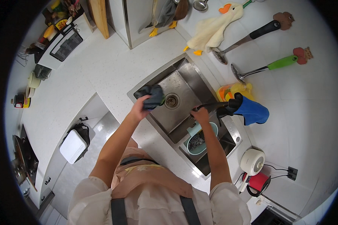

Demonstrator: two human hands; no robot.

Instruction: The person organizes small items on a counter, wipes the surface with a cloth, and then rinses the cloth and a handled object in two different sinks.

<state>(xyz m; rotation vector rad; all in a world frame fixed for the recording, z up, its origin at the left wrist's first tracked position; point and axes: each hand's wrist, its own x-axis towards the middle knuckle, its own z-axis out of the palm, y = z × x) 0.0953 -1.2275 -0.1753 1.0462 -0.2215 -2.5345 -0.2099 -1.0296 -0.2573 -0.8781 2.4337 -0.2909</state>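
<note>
My left hand (141, 109) grips a bunched dark grey cloth (151, 97) above the left part of the large stainless steel sink basin (183, 90). The cloth hides what lies beneath it. My right hand (201, 114) is closed around the end of the black faucet spout (214, 106), over the near right part of that basin. Just below my right hand, a light blue plastic strainer basket (196, 153) sits at the smaller basin, with dark scraps in it. The drain (172, 101) shows between my hands.
A blue cloth (253, 109) hangs by the faucet, beside a yellow bottle (242, 90). Ladles (281, 62) and a duck-shaped towel (211, 32) hang on the wall. A white electric pot (252, 162) and a red kettle (259, 181) stand right of the sink. A white-lidded bin (73, 146) hangs on the left cabinet.
</note>
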